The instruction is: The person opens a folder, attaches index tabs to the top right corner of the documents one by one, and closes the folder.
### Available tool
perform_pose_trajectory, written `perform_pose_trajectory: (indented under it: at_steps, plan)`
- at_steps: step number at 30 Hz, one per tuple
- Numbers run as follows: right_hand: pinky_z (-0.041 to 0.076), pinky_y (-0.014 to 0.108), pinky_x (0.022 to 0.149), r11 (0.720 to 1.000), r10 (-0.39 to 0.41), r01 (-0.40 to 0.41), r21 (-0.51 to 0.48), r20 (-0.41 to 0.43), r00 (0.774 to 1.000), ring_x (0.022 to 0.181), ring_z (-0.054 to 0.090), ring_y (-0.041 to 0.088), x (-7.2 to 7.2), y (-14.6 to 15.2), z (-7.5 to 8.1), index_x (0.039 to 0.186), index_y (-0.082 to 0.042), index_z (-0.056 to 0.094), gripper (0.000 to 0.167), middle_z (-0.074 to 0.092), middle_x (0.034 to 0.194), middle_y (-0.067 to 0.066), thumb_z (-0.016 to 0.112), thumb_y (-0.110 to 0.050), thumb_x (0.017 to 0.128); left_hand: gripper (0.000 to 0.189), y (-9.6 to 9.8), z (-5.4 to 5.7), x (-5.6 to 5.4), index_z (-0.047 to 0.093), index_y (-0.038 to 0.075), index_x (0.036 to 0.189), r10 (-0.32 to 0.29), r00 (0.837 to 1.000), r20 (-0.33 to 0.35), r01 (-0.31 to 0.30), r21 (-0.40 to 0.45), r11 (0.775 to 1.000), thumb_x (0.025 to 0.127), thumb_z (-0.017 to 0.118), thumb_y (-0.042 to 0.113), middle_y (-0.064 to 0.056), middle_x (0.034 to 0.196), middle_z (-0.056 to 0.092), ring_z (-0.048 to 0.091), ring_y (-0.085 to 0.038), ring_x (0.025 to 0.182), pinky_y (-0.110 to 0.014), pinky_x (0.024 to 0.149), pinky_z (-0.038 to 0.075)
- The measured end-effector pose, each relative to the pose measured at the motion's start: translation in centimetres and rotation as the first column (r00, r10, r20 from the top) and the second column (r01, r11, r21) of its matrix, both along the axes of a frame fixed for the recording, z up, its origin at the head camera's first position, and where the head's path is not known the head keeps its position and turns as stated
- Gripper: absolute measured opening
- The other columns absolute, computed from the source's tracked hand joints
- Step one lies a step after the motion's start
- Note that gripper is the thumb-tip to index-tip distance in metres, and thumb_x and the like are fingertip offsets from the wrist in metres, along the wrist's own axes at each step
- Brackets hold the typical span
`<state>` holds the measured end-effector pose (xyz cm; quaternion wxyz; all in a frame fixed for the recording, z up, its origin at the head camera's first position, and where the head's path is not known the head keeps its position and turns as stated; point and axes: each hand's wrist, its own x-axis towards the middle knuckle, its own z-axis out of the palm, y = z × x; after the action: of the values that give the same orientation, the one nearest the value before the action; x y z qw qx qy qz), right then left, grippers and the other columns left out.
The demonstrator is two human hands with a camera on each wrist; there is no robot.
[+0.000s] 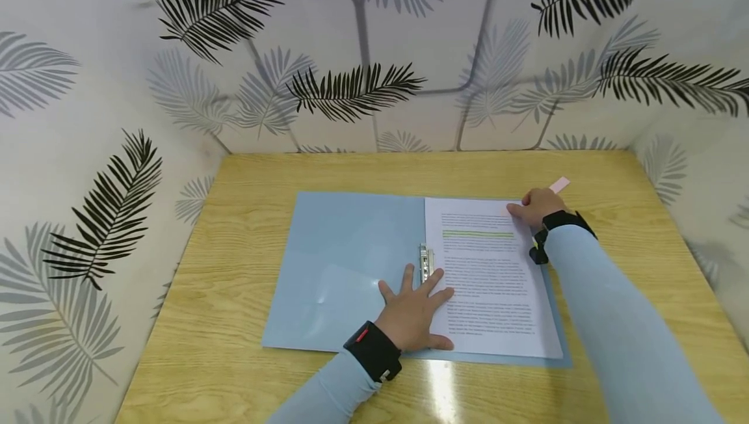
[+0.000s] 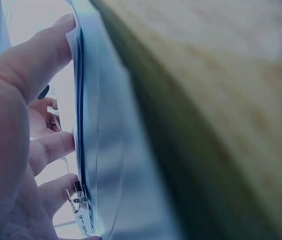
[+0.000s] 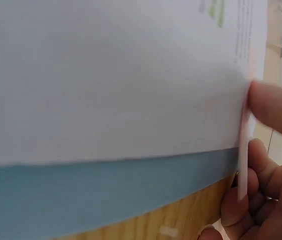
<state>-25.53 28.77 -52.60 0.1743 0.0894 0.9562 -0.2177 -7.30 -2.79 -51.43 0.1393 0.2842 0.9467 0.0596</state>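
On a blue folder (image 1: 345, 248), left hand (image 1: 411, 317) splayed wide against the page (image 1: 491, 281), right hand (image 1: 539, 207) pinching a pink strip (image 1: 560, 185)

No words can be read. The white rectangular paper sheet (image 1: 491, 320) in the light blue folder (image 1: 345, 248) bears paragraphs of small dark print (image 1: 489, 274), with yellow-green highlighting (image 1: 478, 234) across part; all too tiny here, and blurred in the right wrist view, to make out.

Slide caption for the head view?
Left hand spread across an open blue folder, right hand holding a pink strip at the corner of a printed page.
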Motion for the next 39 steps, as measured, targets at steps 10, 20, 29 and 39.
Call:
perform_pose_trajectory:
  at_steps: [10, 20, 29, 39]
  plan:
    - [0.043, 0.039, 0.068, 0.999, -0.017, 0.015, -0.035, -0.053, 0.998, 0.088, 0.051, 0.036, 0.6, -0.1, 0.3, 0.111, 0.005, 0.055, 0.049, 0.055, 0.105, 0.024, 0.057, -0.042, 0.094, 0.095, -0.1, 0.3, 0.1, 0.036, 0.037, 0.148, 0.001, 1.0, 0.012, -0.001, 0.007, 1.0, 0.066, 0.066, 0.075, 0.005, 0.16, 0.013, 0.01, -0.047, 0.142, -0.081, 0.085, 0.025]
    - [0.045, 0.04, 0.066, 0.999, -0.033, 0.034, 0.008, -0.032, 0.999, 0.09, 0.05, 0.038, 0.1, 0.2, -1.1, 0.117, 0.006, 0.05, 0.096, 0.049, 0.105, 0.024, 0.066, -0.075, 0.068, 0.094, 0.0, 0.4, 0.0, 0.036, 0.036, 0.148, 0.004, 1.0, 0.021, -0.005, 0.011, 1.0, 0.067, 0.068, 0.073, 0.005, 0.16, 0.014, 0.01, -0.048, 0.142, -0.081, 0.086, 0.024]
    - [0.044, 0.039, 0.071, 0.998, 0.03, -0.029, -0.054, 0.004, 1.0, 0.094, 0.049, 0.037, 0.2, 0.8, -0.6, 0.122, 0.005, 0.048, 0.085, 0.05, 0.111, 0.025, 0.069, -0.064, 0.077, 0.096, -0.1, -0.1, 0.1, 0.035, 0.038, 0.148, 0.011, 1.0, 0.015, -0.011, 0.005, 1.0, 0.066, 0.067, 0.075, 0.007, 0.161, 0.012, 0.008, -0.047, 0.142, -0.081, 0.086, 0.024]
    - [0.039, 0.047, 0.088, 0.974, 0.082, -0.07, -0.214, 0.047, 0.996, 0.104, 0.043, 0.038, 0.6, 1.7, 0.8, 0.125, 0.004, 0.044, 0.034, 0.045, 0.119, 0.025, 0.049, -0.017, 0.099, 0.096, 0.0, -0.2, 0.1, 0.033, 0.037, 0.149, -0.002, 1.0, 0.002, 0.002, 0.008, 1.0, 0.067, 0.064, 0.075, 0.006, 0.161, 0.01, 0.008, -0.046, 0.142, -0.081, 0.087, 0.024]
